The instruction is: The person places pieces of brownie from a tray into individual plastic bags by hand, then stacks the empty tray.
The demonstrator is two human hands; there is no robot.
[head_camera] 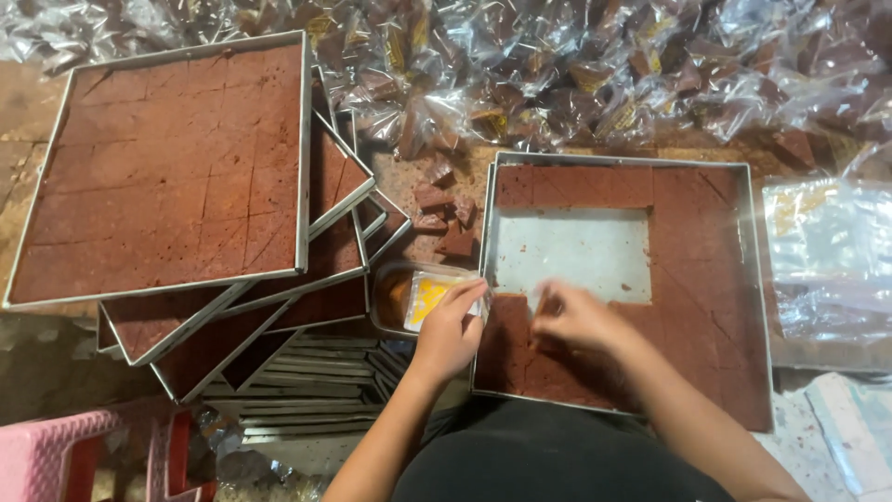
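Two hands at one part-emptied cake tray [753,279]: left hand [448,333] fingers grip a clear wrapper [429,296]; right hand [578,316] fingers pinch a brown cake piece [548,307], blurred. Left of them, one stack of full trays [167,167].

the square baking tray [754,279] is dull grey metal; its cut brown cake [706,279] looks matt and porous. wrapped pieces [576,74] lie in glossy, crinkled clear plastic. the pink stool [46,455] seems moulded plastic.
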